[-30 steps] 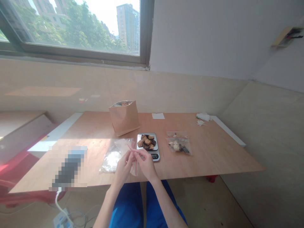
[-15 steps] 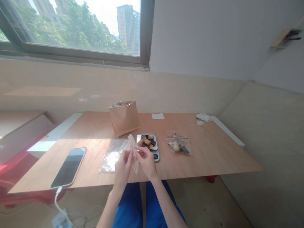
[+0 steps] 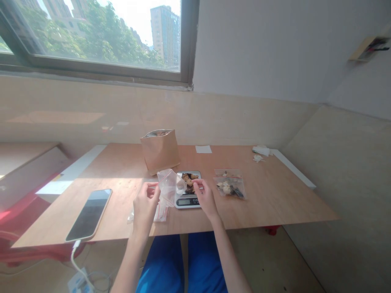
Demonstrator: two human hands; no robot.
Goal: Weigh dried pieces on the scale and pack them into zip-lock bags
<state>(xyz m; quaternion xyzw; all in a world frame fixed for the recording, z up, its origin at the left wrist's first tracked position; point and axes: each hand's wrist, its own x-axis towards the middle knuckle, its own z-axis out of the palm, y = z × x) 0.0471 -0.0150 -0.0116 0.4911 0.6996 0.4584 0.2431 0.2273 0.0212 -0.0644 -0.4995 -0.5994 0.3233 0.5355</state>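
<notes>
My left hand (image 3: 146, 202) is closed on the edge of a clear zip bag (image 3: 167, 184) and holds it open and raised over the table (image 3: 275, 195). My right hand (image 3: 205, 196) rests at the right side of a small digital scale (image 3: 188, 200), its fingers curled at the brown and dark pieces (image 3: 190, 180) heaped on the scale's tray. I cannot make out what, if anything, the fingers pinch. The open bag sits just left of the scale and hides part of the tray.
A brown paper bag (image 3: 160, 150) stands open behind the scale. A filled zip bag (image 3: 229, 187) lies to the right. A phone (image 3: 89, 213) on a cable lies at the left, more clear bags (image 3: 143, 203) beside it. White scraps (image 3: 261, 151) lie at the far right.
Both hands held the bag together in front of me before. Now they have parted: the left lifted the opened bag leftward, the right reached to the scale.
</notes>
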